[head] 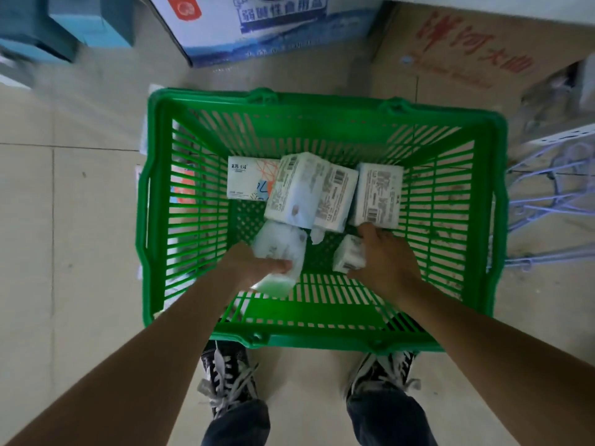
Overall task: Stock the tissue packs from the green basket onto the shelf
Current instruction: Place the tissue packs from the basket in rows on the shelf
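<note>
While both arms reach down from the bottom corners, a tiled floor [64, 220] fills the view, seen from above. At the top lie a brown carton [467, 49] with red Chinese lettering, blurred past reading, and a white carton [257, 27] with blue Chinese print and a red badge, also unreadable. A green basket [322, 104] with slatted sides sits in the middle of the floor, just ahead of two laced black shoes [230, 378].

Inside the basket lie white tissue packs. A pack at the back left [248, 181] shows small Chinese characters and orange lines. Beside it, a tilted middle pack [299, 191] leans over another and shows barcodes and fine print too small to read. A pack at the back right [378, 194] also carries a barcode.

The left hand [257, 267] is closed around a blurred pack [283, 252], thumb across its top, near the front of the basket. The right hand [383, 259] is curled over a small pack [349, 255] by the front right, fingers spread along its side, fingertips touching the back right pack.
</note>
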`<action>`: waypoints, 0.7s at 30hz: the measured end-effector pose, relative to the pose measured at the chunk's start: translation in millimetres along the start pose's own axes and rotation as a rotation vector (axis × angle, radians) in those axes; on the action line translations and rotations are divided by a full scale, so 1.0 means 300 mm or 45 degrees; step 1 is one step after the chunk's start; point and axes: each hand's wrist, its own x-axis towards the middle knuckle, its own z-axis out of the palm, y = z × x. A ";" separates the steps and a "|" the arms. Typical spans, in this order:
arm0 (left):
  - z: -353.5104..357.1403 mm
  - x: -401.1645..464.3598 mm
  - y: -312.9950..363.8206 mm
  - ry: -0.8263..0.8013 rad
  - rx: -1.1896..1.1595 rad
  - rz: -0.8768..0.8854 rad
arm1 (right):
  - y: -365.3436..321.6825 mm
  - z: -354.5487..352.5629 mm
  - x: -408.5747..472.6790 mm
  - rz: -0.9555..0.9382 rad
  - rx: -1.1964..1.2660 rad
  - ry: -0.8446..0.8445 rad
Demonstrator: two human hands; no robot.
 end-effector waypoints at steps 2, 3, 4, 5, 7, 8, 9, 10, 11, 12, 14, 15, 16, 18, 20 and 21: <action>-0.016 -0.061 -0.022 0.033 -0.040 0.054 | -0.005 -0.048 -0.034 0.055 0.244 -0.023; -0.025 -0.096 -0.034 0.064 -0.064 0.083 | -0.006 -0.074 -0.055 0.086 0.367 -0.050; -0.034 -0.132 -0.044 0.091 -0.095 0.107 | -0.004 -0.105 -0.078 0.116 0.478 -0.085; -0.043 -0.173 -0.052 0.115 -0.135 0.128 | 0.000 -0.138 -0.101 0.151 0.574 -0.127; -0.063 -0.261 -0.060 0.157 -0.193 0.191 | 0.008 -0.211 -0.148 0.246 0.742 -0.219; -0.074 -0.306 -0.060 0.178 -0.202 0.227 | 0.008 -0.252 -0.170 0.295 0.831 -0.259; -0.086 -0.352 -0.057 0.190 -0.222 0.259 | 0.003 -0.297 -0.190 0.335 0.917 -0.284; -0.098 -0.395 -0.054 0.191 -0.254 0.284 | -0.007 -0.347 -0.210 0.366 0.991 -0.295; -0.112 -0.441 -0.049 0.196 -0.288 0.302 | -0.026 -0.401 -0.232 0.386 1.053 -0.304; -0.128 -0.491 -0.043 0.210 -0.328 0.314 | -0.054 -0.457 -0.257 0.400 1.112 -0.319; -0.160 -0.598 -0.032 0.243 -0.453 0.328 | -0.117 -0.561 -0.316 0.412 1.202 -0.356; -0.176 -0.657 -0.028 0.255 -0.524 0.333 | -0.153 -0.610 -0.353 0.411 1.235 -0.365; -0.194 -0.718 -0.026 0.270 -0.583 0.331 | -0.195 -0.657 -0.393 0.412 1.264 -0.366; -0.235 -0.857 -0.025 0.299 -0.650 0.320 | -0.276 -0.749 -0.481 0.418 1.318 -0.347; -0.282 -1.000 -0.019 0.311 -0.670 0.333 | -0.352 -0.846 -0.573 0.409 1.372 -0.315; -0.312 -1.074 -0.012 0.318 -0.670 0.352 | -0.392 -0.898 -0.621 0.410 1.393 -0.296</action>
